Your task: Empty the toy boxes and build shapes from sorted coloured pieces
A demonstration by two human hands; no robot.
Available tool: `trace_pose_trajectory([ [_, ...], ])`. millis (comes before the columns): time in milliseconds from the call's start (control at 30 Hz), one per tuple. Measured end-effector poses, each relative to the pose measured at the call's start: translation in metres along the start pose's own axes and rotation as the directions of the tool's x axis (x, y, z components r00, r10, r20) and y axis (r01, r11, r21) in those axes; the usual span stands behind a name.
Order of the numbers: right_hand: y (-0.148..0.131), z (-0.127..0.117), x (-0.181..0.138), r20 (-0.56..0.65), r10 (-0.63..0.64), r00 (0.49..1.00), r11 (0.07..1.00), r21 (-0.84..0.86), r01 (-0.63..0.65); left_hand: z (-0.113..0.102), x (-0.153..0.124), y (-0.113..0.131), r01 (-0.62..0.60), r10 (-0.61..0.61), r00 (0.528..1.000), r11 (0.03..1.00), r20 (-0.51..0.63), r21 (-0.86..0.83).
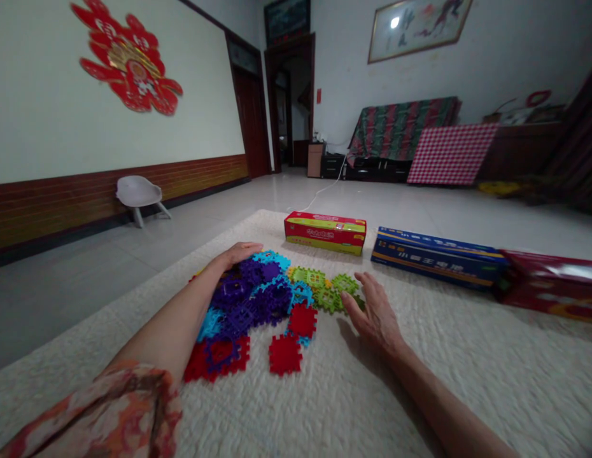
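Note:
A heap of flat plastic interlocking tiles lies on a cream rug (353,394): purple tiles (251,296), light blue tiles (277,259), green tiles (324,286) and red tiles (284,353). My left hand (236,254) curves flat around the far left side of the heap, fingers stretched, forearm lying along the pile's left edge. My right hand (375,312) rests open beside the green tiles on the right, fingers spread and nothing held.
Beyond the heap lie a red and yellow box (324,232), a long blue box (436,257) and a dark red box (551,286). A small white chair (137,194) stands by the left wall. A covered sofa (401,133) and a doorway are at the far end.

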State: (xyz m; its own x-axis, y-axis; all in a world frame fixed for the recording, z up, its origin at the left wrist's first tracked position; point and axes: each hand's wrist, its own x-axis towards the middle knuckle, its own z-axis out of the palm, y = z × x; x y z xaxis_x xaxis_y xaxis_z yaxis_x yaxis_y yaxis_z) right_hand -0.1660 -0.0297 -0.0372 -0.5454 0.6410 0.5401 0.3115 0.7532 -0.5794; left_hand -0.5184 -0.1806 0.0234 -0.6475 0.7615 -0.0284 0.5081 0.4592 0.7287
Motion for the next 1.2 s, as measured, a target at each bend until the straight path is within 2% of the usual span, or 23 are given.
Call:
trace_pose_trajectory([
  [100,-0.002,0.002,-0.002,0.008,0.019,1.000,0.994,-0.110,-0.018,0.014,0.007,0.017,-0.120,0.119,0.990,0.993,0.078,0.012],
  [200,-0.005,0.003,-0.003,0.030,0.055,0.998,0.981,-0.189,-0.048,0.027,0.012,0.033,-0.179,0.171,0.972,0.983,0.159,0.039],
  [367,-0.009,0.002,-0.005,0.081,0.066,0.995,0.978,-0.203,-0.048,0.049,0.012,0.056,-0.271,0.269,0.930,0.962,0.250,-0.028],
  [500,-0.012,-0.001,-0.004,0.076,0.039,0.996,0.986,-0.166,-0.026,0.071,0.008,0.075,-0.288,0.291,0.909,0.956,0.297,-0.056],
  [633,-0.017,-0.004,-0.005,0.066,0.052,0.996,0.987,-0.152,-0.042,0.094,-0.004,0.091,-0.246,0.276,0.907,0.960,0.319,-0.132],
  [767,-0.020,-0.011,-0.006,0.062,0.043,0.997,0.986,-0.163,-0.032,0.119,-0.025,0.110,-0.232,0.288,0.912,0.949,0.291,-0.212],
  [933,-0.011,-0.039,-0.017,0.097,0.073,0.993,0.968,-0.245,-0.047,0.161,-0.050,0.142,-0.187,0.237,0.957,0.944,0.165,-0.270],
  [1200,0.023,-0.115,-0.053,0.110,0.165,0.980,0.920,-0.374,-0.113,0.243,-0.081,0.201,-0.097,0.131,0.980,0.971,0.147,-0.220],
])
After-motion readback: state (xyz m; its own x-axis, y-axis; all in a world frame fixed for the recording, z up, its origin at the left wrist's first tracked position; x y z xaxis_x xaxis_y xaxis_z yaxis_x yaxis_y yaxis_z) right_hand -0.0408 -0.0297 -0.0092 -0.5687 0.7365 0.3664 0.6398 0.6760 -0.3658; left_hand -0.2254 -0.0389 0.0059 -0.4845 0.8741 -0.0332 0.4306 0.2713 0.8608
